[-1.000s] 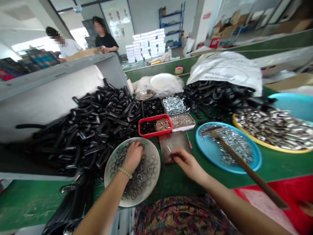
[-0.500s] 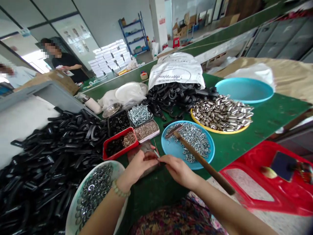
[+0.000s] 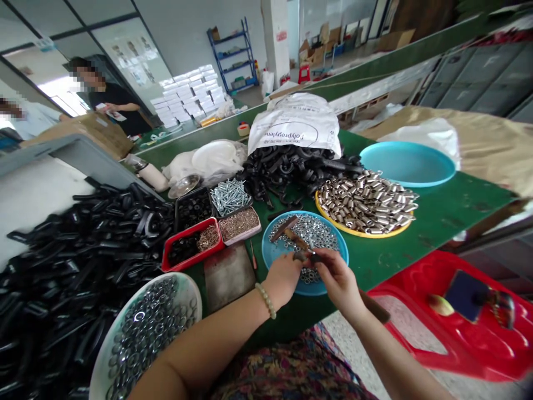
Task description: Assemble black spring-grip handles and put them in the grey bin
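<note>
My left hand (image 3: 283, 280) and my right hand (image 3: 338, 280) meet above a blue plastic plate (image 3: 281, 250) heaped with steel washers (image 3: 310, 233). Their fingertips pinch a small dark part (image 3: 307, 257), too small to identify. A wooden-handled hammer (image 3: 296, 239) lies across the plate, its handle passing beneath my right wrist. Left of my hands sit a flat steel plate (image 3: 229, 276) and a small screwdriver (image 3: 253, 255). Nearer my left forearm, a white bowl (image 3: 183, 289) holds metal rings.
A large heap of black curved plastic pieces (image 3: 83, 261) fills the left. Trays of fasteners (image 3: 191, 244) and a yellow tray of steel sleeves (image 3: 366, 205) stand ahead. A red stool (image 3: 437, 328) is at right; a person (image 3: 110, 100) stands beyond the bench.
My left hand has moved from the ring bowl to join my right hand, and both have shifted right over the blue plate. The view has turned, moving the bowl toward the lower left.
</note>
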### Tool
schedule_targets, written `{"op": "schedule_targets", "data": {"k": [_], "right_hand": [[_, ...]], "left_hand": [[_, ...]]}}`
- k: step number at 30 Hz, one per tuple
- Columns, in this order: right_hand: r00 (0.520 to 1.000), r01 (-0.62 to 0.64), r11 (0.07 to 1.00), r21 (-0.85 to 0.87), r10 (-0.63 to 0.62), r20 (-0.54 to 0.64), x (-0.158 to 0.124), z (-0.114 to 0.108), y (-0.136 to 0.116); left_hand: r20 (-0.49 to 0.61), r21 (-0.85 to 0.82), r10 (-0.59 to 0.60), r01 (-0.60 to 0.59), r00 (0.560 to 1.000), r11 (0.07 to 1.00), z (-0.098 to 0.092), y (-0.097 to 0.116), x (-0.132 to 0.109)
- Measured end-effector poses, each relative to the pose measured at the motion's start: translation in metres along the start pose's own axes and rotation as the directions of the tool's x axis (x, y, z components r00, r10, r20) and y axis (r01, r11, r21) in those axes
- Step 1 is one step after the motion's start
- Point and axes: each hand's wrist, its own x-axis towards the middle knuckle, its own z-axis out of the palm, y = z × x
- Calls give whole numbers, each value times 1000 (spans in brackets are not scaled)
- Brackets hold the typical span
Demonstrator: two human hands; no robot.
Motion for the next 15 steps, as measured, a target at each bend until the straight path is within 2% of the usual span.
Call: {"op": "schedule_targets", "data": {"k": [4,8,11,13,15], "right_hand": [[998,16,1000,-1,-16,62,-8,13,-2],[996,14,1000,5,-14,87,-20,30,-7],[996,10,998,58,-15,89,-29,43,-13],[995,4,998,62,-10,99,-36,51,-20],[988,-4,999,36,-2,151,-42,62,-27]], "left_hand": [[40,49,45,-47,998,998,-8,-7,-7],[31,-114,122,-118,992,986,-14,-11,-11],[-5,-180,134,-133,991,975,-24,-13,-17],[-56,-255,104,-115,993,960,-38,-17,-26],[-93,-504,-24,-26,995,863,-59,-23,-39]]}}
